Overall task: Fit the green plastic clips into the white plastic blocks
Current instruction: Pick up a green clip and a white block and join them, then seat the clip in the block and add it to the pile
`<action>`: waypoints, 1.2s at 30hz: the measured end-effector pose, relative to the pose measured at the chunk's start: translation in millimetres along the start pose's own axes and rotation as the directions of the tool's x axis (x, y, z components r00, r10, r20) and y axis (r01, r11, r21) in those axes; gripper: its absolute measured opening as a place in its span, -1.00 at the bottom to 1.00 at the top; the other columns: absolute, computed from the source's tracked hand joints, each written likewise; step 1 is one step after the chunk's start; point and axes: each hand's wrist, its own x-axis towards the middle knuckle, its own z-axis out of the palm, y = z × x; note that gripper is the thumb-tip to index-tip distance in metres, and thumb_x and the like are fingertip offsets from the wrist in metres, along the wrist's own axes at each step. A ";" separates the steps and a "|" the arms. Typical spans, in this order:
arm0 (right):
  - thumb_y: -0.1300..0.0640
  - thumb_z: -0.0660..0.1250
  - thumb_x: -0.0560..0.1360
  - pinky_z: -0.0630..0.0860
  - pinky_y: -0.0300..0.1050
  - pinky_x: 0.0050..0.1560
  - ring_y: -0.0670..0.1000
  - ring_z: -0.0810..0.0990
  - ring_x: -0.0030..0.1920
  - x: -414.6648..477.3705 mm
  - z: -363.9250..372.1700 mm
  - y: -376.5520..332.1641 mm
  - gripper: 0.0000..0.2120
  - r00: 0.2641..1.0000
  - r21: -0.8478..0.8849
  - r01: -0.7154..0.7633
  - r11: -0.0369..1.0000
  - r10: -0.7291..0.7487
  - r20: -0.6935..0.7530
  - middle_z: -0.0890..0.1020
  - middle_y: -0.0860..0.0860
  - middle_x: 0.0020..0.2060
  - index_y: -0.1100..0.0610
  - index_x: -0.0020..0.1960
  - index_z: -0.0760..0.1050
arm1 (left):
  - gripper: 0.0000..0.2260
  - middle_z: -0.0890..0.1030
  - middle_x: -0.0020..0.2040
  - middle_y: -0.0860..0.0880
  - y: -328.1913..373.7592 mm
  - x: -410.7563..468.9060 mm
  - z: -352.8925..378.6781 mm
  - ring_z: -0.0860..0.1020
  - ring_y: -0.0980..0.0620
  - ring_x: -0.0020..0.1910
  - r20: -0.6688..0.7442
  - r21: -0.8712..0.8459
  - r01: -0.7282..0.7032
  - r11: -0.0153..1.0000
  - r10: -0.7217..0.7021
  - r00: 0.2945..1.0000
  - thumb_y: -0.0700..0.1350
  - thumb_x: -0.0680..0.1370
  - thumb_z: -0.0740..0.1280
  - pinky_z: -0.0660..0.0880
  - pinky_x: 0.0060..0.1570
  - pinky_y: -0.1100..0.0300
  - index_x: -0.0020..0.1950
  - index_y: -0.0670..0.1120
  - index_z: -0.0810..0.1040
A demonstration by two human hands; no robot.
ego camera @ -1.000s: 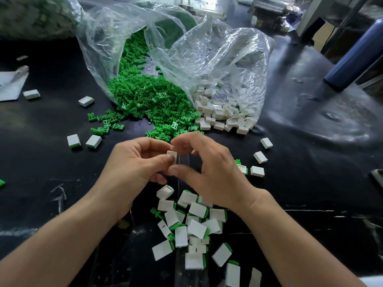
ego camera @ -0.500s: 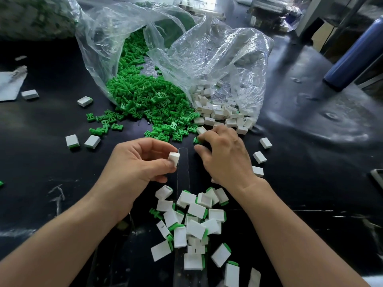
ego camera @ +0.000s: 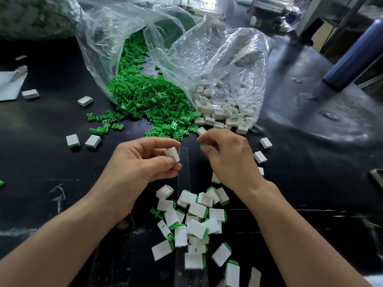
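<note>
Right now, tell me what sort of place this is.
Likely a hand-assembly workshop bench: bulk bags spill green clips and white blocks onto a black table, with assembled pieces piled nearby.

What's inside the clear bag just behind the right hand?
White plastic blocks piled at the mouth of the bag, some spilling onto the black table. The crumpled, glary plastic hides whether more lie deeper inside.

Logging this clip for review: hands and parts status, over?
Left hand pinches white block. Right hand pinches green clip, apart from block. Not yet fitted; nothing between them.
</note>
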 end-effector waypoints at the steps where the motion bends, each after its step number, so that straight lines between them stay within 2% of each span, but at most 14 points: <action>1: 0.24 0.35 0.45 0.42 -0.16 -0.01 -0.01 0.55 -0.13 -1.3 -2.0 -1.1 -0.88 1.000 0.055 -0.005 0.998 0.006 -0.023 0.56 -0.08 -0.23 0.11 -0.03 0.58 | -0.78 0.60 -0.33 -0.11 0.1 -0.2 0.2 0.64 0.01 -0.36 0.000 -0.006 0.005 1.000 -0.005 1.000 -0.44 0.42 0.29 0.55 -0.38 0.30 -0.17 -0.16 0.62; 3: 0.24 0.37 0.44 0.46 -0.13 -0.07 -0.05 0.55 -0.23 -4.5 -4.2 -4.7 -0.91 0.999 0.143 -0.014 0.990 0.019 -0.034 0.51 -0.17 -0.34 0.09 -0.10 0.52 | -0.83 0.58 -0.35 -0.09 -0.4 0.2 0.2 0.64 0.00 -0.37 -0.020 -0.016 0.014 1.000 -0.014 1.000 -0.44 0.43 0.29 0.55 -0.39 0.29 -0.20 -0.19 0.56; 6: 0.23 0.40 0.42 0.43 -0.22 -0.18 -0.12 0.49 -0.28 -9.2 -4.8 -10.0 -0.83 0.999 0.204 0.019 0.979 -0.009 -0.048 0.49 -0.18 -0.39 0.02 -0.17 0.43 | -0.84 0.56 -0.37 -0.06 -0.5 1.5 -0.9 0.64 0.01 -0.39 -0.026 -0.027 0.025 0.999 -0.026 0.999 -0.43 0.45 0.28 0.54 -0.42 0.30 -0.19 -0.19 0.52; 10: 0.25 0.36 0.45 0.44 -0.35 -0.18 -0.18 0.51 -0.29 -12.5 -6.9 -13.7 -0.83 1.000 0.317 0.005 0.948 0.002 -0.019 0.51 -0.19 -0.38 0.01 -0.05 0.55 | -0.78 0.61 -0.36 -0.05 -1.6 1.5 -1.7 0.64 0.05 -0.37 0.003 0.008 0.011 1.000 -0.011 1.000 -0.41 0.47 0.27 0.54 -0.39 0.31 -0.13 -0.13 0.61; 13: 0.28 0.34 0.46 0.59 -0.16 -0.13 -0.14 0.61 -0.30 -13.7 -7.1 -16.2 -0.76 0.999 0.425 -0.041 0.904 0.024 0.044 0.60 -0.10 -0.33 -0.06 -0.17 0.50 | -0.87 0.66 -0.32 -0.08 -2.2 2.0 -1.8 0.65 0.03 -0.36 -0.007 -0.002 0.008 1.000 -0.008 1.000 -0.35 0.43 0.31 0.55 -0.40 0.30 -0.16 -0.15 0.59; 15: 0.29 0.35 0.45 0.61 -0.10 -0.17 -0.10 0.63 -0.31 -14.5 -6.3 -18.1 -0.73 0.997 0.477 -0.064 0.876 0.036 0.068 0.63 -0.04 -0.34 -0.08 -0.22 0.45 | -0.90 0.67 -0.28 -0.11 -2.4 1.9 -1.7 0.66 0.00 -0.34 0.000 -0.010 0.014 1.000 -0.014 1.000 -0.25 0.34 0.34 0.55 -0.40 0.29 -0.17 -0.16 0.58; 21: 0.28 0.34 0.46 0.59 -0.08 -0.15 -0.08 0.62 -0.29 -16.9 -5.9 -22.6 -0.73 0.993 0.456 -0.025 0.890 -0.029 0.111 0.63 -0.05 -0.34 -0.09 -0.23 0.46 | -0.90 0.68 -0.28 -0.14 -3.5 2.0 -0.5 0.65 0.02 -0.35 0.018 0.026 0.002 1.000 -0.002 1.000 -0.27 0.32 0.36 0.56 -0.39 0.29 -0.19 -0.15 0.60; 29: 0.28 0.35 0.45 0.55 0.04 -0.15 -0.01 0.59 -0.30 -18.2 -7.2 -24.8 -0.81 0.987 0.393 -0.017 0.919 -0.048 0.153 0.62 0.03 -0.34 -0.01 -0.19 0.49 | -0.83 0.67 -0.32 -0.13 -4.2 0.1 0.6 0.62 0.06 -0.39 0.039 0.108 -0.025 0.994 0.021 0.999 -0.18 0.24 0.38 0.55 -0.40 0.32 -0.20 -0.16 0.61; 32: 0.22 0.35 0.47 0.56 -0.01 -0.15 -0.05 0.58 -0.34 -17.1 -8.0 -24.3 -0.84 0.985 0.387 -0.072 0.919 0.004 0.173 0.61 -0.03 -0.38 -0.03 -0.20 0.50 | -0.83 0.67 -0.30 -0.14 -3.5 0.4 0.0 0.63 0.05 -0.38 0.039 0.109 -0.029 0.994 0.025 0.999 -0.19 0.25 0.38 0.55 -0.39 0.31 -0.19 -0.16 0.61; 36: 0.10 0.28 0.52 0.47 -0.01 -0.17 0.02 0.55 -0.31 -18.2 -8.1 -25.1 -0.83 0.969 0.252 -0.058 0.966 -0.006 0.245 0.60 0.00 -0.39 0.05 -0.24 0.50 | -0.84 0.67 -0.30 -0.14 -3.6 0.5 -1.3 0.63 0.04 -0.37 0.029 0.109 -0.027 0.994 0.024 0.999 -0.17 0.24 0.39 0.55 -0.39 0.32 -0.21 -0.15 0.62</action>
